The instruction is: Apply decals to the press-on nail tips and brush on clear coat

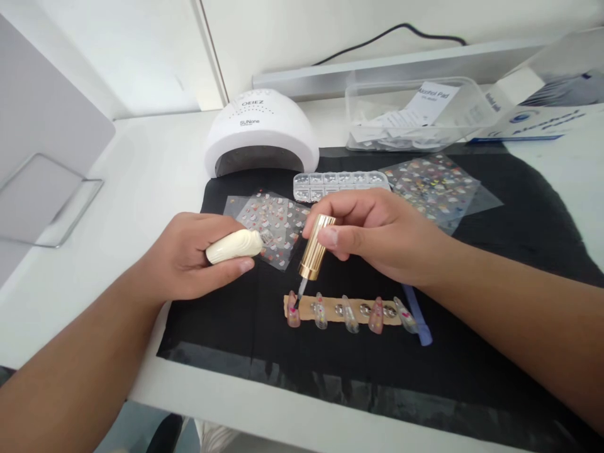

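Bottle (234,246): body mostly covered by the left hand (189,258).
Brush (301,294): bristle tip too small to be made out.
Blue tool (419,318): upper end hidden under the right hand (382,236).
Box (542,107): cut off at the right edge.

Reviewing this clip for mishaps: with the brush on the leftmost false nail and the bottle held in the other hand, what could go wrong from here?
1. The left hand holds the cream bottle lying nearly sideways above the sticker sheet; if it is uncapped, polish may spill there.
2. The right hand works the gold-capped brush on the leftmost false nail; the next nail sits close, so polish could stray onto it.
3. Pressure might loosen that nail from the tan strip.
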A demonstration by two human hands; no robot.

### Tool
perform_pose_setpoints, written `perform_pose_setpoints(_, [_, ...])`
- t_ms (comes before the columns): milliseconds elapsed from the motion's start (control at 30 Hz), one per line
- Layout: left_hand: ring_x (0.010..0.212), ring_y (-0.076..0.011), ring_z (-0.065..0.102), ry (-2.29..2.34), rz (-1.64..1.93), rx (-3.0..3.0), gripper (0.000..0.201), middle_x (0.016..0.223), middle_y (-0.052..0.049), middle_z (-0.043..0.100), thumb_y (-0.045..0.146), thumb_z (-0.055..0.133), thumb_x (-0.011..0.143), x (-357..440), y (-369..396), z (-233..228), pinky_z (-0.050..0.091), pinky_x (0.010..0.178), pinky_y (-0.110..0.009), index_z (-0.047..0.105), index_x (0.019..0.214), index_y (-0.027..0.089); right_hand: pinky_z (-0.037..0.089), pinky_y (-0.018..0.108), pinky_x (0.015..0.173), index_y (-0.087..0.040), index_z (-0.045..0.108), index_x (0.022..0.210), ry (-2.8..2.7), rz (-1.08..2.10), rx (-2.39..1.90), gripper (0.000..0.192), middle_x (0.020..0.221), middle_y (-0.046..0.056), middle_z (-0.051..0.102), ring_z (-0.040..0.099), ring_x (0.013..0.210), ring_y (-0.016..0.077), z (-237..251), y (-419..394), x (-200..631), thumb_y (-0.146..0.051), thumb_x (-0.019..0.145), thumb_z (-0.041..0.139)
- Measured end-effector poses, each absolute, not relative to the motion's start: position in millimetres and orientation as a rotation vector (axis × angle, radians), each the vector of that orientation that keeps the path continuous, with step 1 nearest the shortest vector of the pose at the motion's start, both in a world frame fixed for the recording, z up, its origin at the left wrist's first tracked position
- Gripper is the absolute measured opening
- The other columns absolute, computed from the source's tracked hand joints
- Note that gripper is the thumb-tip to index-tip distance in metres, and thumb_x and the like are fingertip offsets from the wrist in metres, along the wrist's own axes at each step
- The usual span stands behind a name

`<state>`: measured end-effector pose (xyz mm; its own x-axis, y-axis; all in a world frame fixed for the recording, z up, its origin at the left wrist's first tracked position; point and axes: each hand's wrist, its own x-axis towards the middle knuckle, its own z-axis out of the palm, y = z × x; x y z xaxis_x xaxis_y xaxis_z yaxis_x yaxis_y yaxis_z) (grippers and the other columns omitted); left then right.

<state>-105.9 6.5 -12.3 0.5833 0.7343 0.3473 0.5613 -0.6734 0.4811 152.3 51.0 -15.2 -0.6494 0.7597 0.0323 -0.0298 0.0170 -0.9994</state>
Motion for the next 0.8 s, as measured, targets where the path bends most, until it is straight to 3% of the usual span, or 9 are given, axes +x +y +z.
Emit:
perform_pose_setpoints(300, [0.048,-0.0078,0.037,1.042,0.734,2.51,0.004,0.062,0.007,0.052,0.023,0.062,0.091,-104.7,7.2,-10.8,0.032,0.047,-0.02,0.065,0.09,0.02,0.034,0.029,0.046,-0.024,0.071,0.062,-1.718,1.602,-0.823,0.043,0.055,0.0,0.061,0.045,0.049,0.0106,-18.3,53.5,152.1,-0.065,0.069,0.081])
perform_pose_setpoints(467, [0.048,-0.0081,0.039,1.046,0.735,2.51,0.005,0.063,0.006,0.055,0.024,0.062,0.091,-105.2,6.8,-10.5,0.033,0.048,-0.021,0.063,0.088,0.02,0.036,0.029,0.047,-0.024,0.071,0.065,-1.725,1.677,-0.787,0.04,0.057,0.0,0.064,0.05,0.051,0.0119,-17.0,53.2,151.8,-0.063,0.07,0.081])
perform_pose_setpoints(700, [0.049,-0.0086,0.041,1.057,0.717,2.506,0.007,0.063,0.005,0.055,0.024,0.06,0.092,-104.2,6.6,-9.9,0.033,0.048,-0.021,0.062,0.087,0.019,0.035,0.029,0.047,-0.024,0.075,0.065,-1.623,1.621,-0.776,0.035,0.058,0.0,0.061,0.045,0.049,0.0104,-18.7,56.6,154.4,-0.057,0.07,0.084])
perform_pose_setpoints(800, [0.05,-0.0084,0.042,1.018,0.731,2.525,0.006,0.064,0.005,0.056,0.022,0.06,0.092,-103.3,7.6,-9.0,0.034,0.049,-0.02,0.061,0.087,0.019,0.038,0.03,0.048,-0.024,0.078,0.071,-1.504,1.65,-0.766,0.031,0.065,0.002,0.065,0.051,0.053,0.0123,-20.2,57.6,156.0,-0.053,0.068,0.087])
